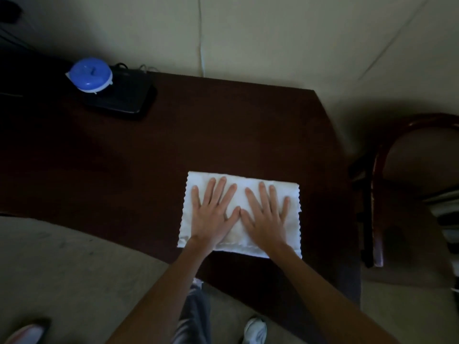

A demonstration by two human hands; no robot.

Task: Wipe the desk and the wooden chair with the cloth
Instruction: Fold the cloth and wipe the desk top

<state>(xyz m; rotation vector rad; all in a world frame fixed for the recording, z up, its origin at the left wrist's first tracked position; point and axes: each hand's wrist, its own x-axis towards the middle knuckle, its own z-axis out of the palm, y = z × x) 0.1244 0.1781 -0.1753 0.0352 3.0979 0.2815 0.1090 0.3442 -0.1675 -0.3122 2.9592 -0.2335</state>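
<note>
A white folded cloth point(290, 219) with scalloped edges lies flat on the dark wooden desk point(173, 145), near its front right part. My left hand point(213, 214) and my right hand point(267, 217) both rest palm down on the cloth, fingers spread, thumbs nearly touching. Neither hand grips the cloth. The wooden chair point(377, 175), with a curved dark red back, stands to the right of the desk, partly cut off by the frame edge.
A blue round lidded container point(90, 74) sits on a black flat device point(121, 98) with cables at the desk's back left. Pale walls stand behind the desk. Below are a carpeted floor, my legs and a white shoe point(255, 330).
</note>
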